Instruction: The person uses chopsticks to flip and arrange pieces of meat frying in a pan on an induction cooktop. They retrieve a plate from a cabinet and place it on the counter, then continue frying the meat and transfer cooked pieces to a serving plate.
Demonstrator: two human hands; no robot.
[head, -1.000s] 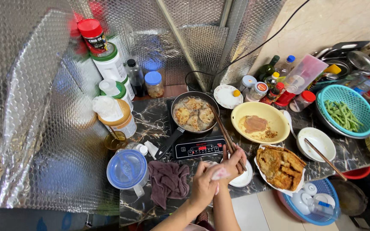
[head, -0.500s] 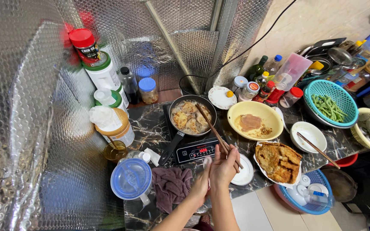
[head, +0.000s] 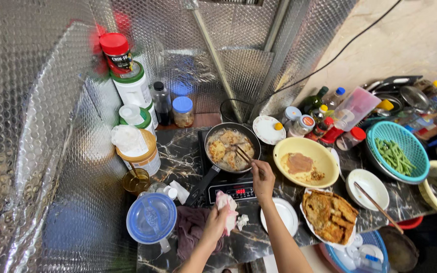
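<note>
- Fingers of the right hand (head: 263, 179) pinch a pair of chopsticks (head: 244, 154); the left hand (head: 217, 222) is closed on a crumpled white tissue (head: 227, 207).
- Chopsticks — thin, dark, straight — run up-left from the hand, tips among golden fried pieces in the frying pan (head: 231, 147).
- Pan handle points down-left over the induction cooker (head: 231, 189).
- Yellow bowl (head: 305, 163) crowds the right; marble counter (head: 180, 154) shows bare to the left.

yellow bowl (head: 307, 164): batter remains inside, right of the cooker
teal colander (head: 398, 151): holds green beans, far right
plate of fried patties (head: 330, 217): front right, beside an empty white plate (head: 278, 215)
blue-lidded jar (head: 151, 219): front left
foil lining (head: 31, 136): covers the walls
white bowl (head: 369, 186): a stick rests across it
</note>
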